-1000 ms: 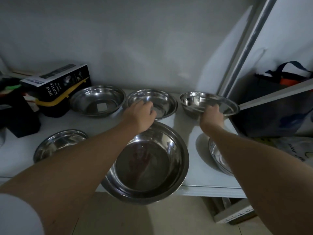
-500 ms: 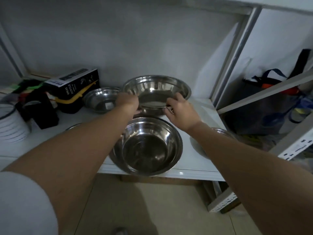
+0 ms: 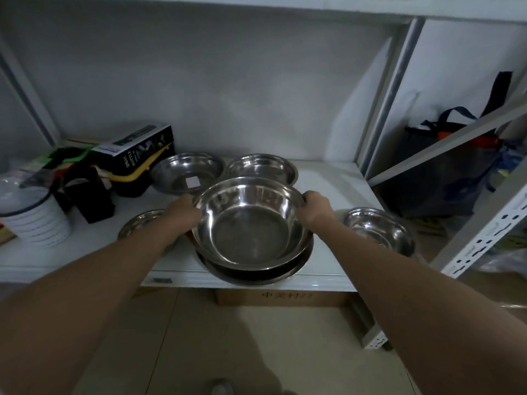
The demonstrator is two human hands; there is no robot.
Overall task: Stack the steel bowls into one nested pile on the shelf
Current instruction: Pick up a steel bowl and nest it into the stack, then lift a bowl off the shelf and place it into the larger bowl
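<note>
Gripping steel bowl [image 3: 251,220] above larger bowl [image 3: 256,273], both hands.

Held bowl [image 3: 251,223]: polished steel, glossy, mirror reflections. Lower bowl [image 3: 253,273]: same bright steel. Shelf [image 3: 328,246]: smooth white board, slight sheen. Box [image 3: 134,151]: printed cardboard, matt black. Bucket [image 3: 34,220]: white plastic, ribbed.

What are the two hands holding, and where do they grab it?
Both hands, left and right, hold one round shiny steel bowl by opposite sides of its rim.
</note>
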